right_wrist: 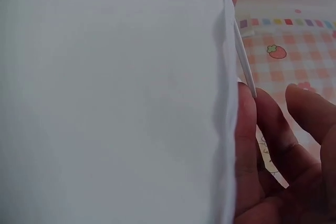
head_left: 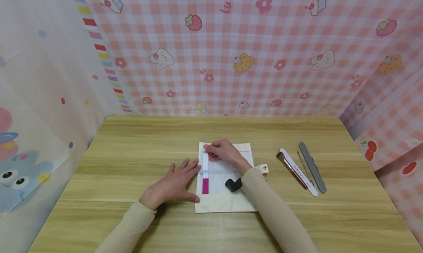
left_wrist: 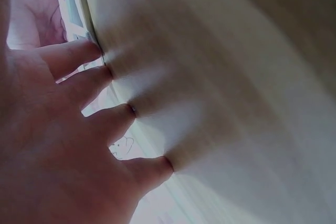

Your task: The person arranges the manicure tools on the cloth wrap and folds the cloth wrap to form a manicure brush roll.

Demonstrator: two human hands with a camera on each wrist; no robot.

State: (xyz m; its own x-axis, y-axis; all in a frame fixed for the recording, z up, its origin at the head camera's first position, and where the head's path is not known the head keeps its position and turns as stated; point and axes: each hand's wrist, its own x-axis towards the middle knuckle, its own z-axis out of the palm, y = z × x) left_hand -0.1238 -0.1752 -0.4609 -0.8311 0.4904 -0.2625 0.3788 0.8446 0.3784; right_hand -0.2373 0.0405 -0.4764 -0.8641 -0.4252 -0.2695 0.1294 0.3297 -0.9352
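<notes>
A cream fabric pouch (head_left: 224,203) lies unfolded on the table. Along its left side runs a white nail file (head_left: 205,163) with a magenta lower end, and a pale band crosses it partway. My left hand (head_left: 175,181) rests palm down with spread fingers, its fingertips at the pouch's left edge. At the file's top end is my right hand (head_left: 224,152), reaching across the pouch. In the right wrist view the file's tip (right_wrist: 249,80) meets the fingertips, while the thumb (right_wrist: 310,106) stands apart from it. White fabric (right_wrist: 115,98) hides much of that view.
Right of the pouch lie a makeup brush (head_left: 294,172), a white lettered nail file (head_left: 299,170), a thin metal tool (head_left: 304,167) and a grey file-like strip (head_left: 312,167). A snap tab (head_left: 263,168) sticks out from the pouch. Patterned curtains (head_left: 214,91) surround the wooden table (head_left: 132,146).
</notes>
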